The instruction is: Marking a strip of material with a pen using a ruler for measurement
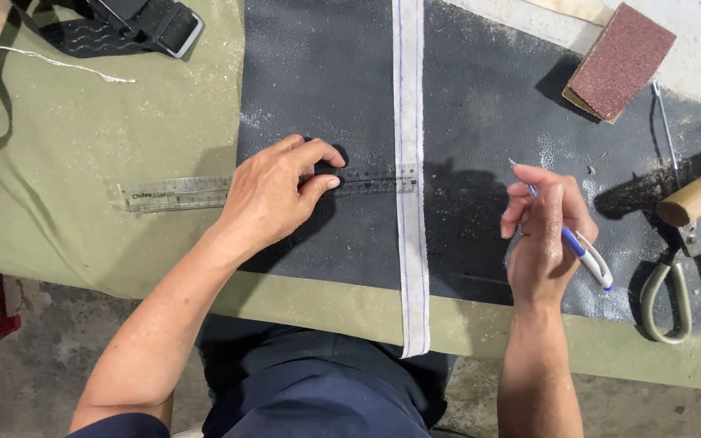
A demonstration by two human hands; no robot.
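— What lies under the fingers?
— A clear plastic ruler point(196, 193), flat, running left to right from the olive cloth onto the black sheet, its right end touching a white strip.
— And the other thing?
— A blue-and-white ballpoint pen point(579, 250), held slanted above the black sheet, tip pointing up-left.

Green-covered table point(83, 243); black leather sheet point(326, 65), black strap point(148, 20) on it.

L hand point(273, 195) flat, palm down, fingers bent. R hand point(545, 231) raised, fingers curled tight in a writing grip.
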